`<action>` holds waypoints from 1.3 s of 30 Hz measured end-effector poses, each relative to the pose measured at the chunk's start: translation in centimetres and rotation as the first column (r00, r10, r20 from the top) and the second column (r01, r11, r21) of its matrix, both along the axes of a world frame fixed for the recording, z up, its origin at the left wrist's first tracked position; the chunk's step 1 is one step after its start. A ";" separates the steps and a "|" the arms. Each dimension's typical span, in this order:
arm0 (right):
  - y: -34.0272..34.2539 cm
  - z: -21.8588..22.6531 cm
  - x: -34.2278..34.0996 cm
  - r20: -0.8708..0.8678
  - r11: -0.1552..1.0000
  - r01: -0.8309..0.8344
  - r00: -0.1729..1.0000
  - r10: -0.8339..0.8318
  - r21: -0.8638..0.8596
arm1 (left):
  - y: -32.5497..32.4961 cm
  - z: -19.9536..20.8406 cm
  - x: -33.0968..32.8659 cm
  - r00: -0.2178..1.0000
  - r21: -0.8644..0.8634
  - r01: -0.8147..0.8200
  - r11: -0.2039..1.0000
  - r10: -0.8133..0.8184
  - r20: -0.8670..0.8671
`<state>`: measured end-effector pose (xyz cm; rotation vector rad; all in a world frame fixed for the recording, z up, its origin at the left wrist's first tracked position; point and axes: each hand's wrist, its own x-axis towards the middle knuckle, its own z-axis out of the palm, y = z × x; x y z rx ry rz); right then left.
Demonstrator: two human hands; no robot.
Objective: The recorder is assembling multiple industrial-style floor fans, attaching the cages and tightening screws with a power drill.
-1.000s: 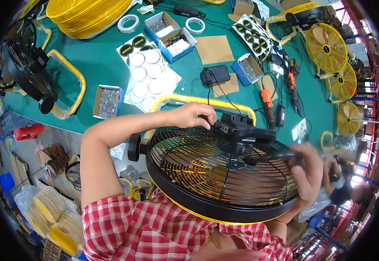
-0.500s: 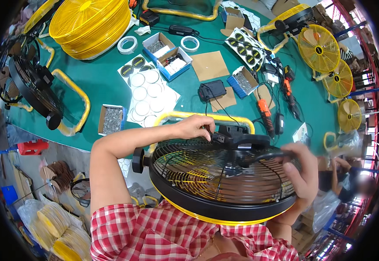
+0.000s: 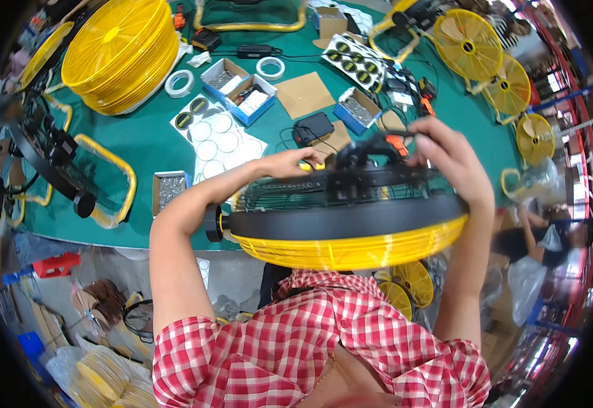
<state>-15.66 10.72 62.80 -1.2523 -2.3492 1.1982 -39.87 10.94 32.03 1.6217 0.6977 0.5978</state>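
Note:
A round fan [image 3: 344, 221] with a black rim and yellow front grille is tilted up at the table's front edge, a black knob [image 3: 215, 222] at its left side. Behind its top edge, my left hand [image 3: 293, 163] has curled fingers beside the black housing on the fan's back; what they grip is hidden. My right hand [image 3: 446, 153] is raised over the fan's right side, thumb and fingers closed on a black cable [image 3: 395, 133] that runs toward the housing. Motion blurs the cable and the housing.
Boxes of screws [image 3: 170, 190], sheets of round labels [image 3: 215, 146], tape rolls [image 3: 179, 83] and a black adapter [image 3: 312, 128] lie on the green table [image 3: 106, 234]. Stacked yellow grilles [image 3: 116, 68] stand far left; another fan [image 3: 48, 160] is at left. Finished-looking fans [image 3: 468, 46] line the right.
The fan has tipped so its yellow front grille now shows below the rim. My right hand has moved up and away from me with the cable; my left hand has also moved farther back.

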 end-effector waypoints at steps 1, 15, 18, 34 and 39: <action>1.2 -0.8 -0.1 -0.035 1.000 -0.015 0.999 0.015 0.009 | 0.9 -0.6 -1.0 0.997 0.169 0.069 0.983 -0.072 0.011; 10.7 -3.4 -2.1 0.238 0.968 -0.225 0.952 0.193 0.114 | -14.3 1.2 -7.8 0.306 -0.641 -0.581 0.502 0.864 0.400; 13.2 -5.3 -2.0 0.334 0.880 -0.376 0.901 0.276 0.288 | -18.1 2.3 -5.3 0.212 -0.531 -0.740 0.412 0.893 0.398; 19.1 -9.4 -4.3 0.114 0.914 -0.400 0.907 0.405 -0.070 | -17.5 0.8 4.3 -0.259 -0.207 -0.952 -0.227 0.955 0.147; 18.0 -8.9 -4.4 0.098 0.906 -0.419 0.901 0.423 -0.066 | -17.6 -0.5 6.0 -0.267 0.001 -0.962 -0.272 0.943 0.197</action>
